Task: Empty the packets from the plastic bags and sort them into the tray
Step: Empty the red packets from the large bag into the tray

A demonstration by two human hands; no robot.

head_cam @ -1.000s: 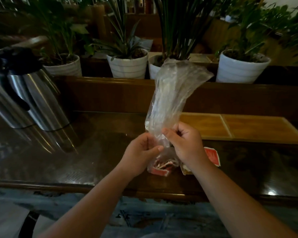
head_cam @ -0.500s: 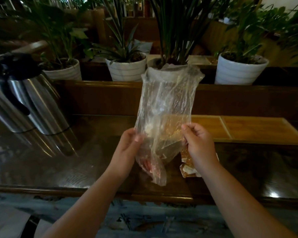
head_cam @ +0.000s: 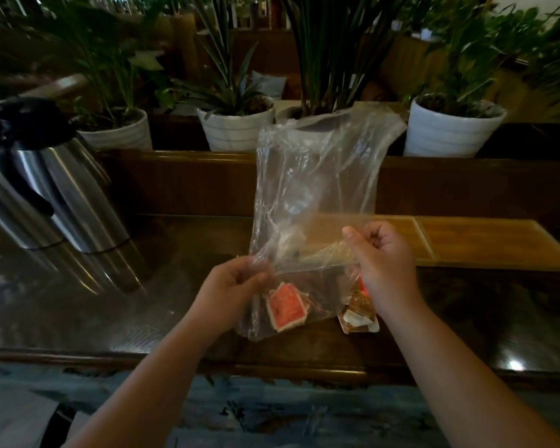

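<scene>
Open room across counter (head_cam: 136, 305) middle-left & along front edge. Blocked at left edge by two steel flasks (head_cam: 62, 195), at back by raised wood ledge (head_cam: 181, 179) w/ potted plants (head_cam: 236, 124), at right-back by wooden tray (head_cam: 485, 244). Mid-counter near front edge taken up by plastic bag (head_cam: 314, 195) held upright, red packet (head_cam: 286, 307) under it, more packets (head_cam: 358, 313) just beside to right.
</scene>
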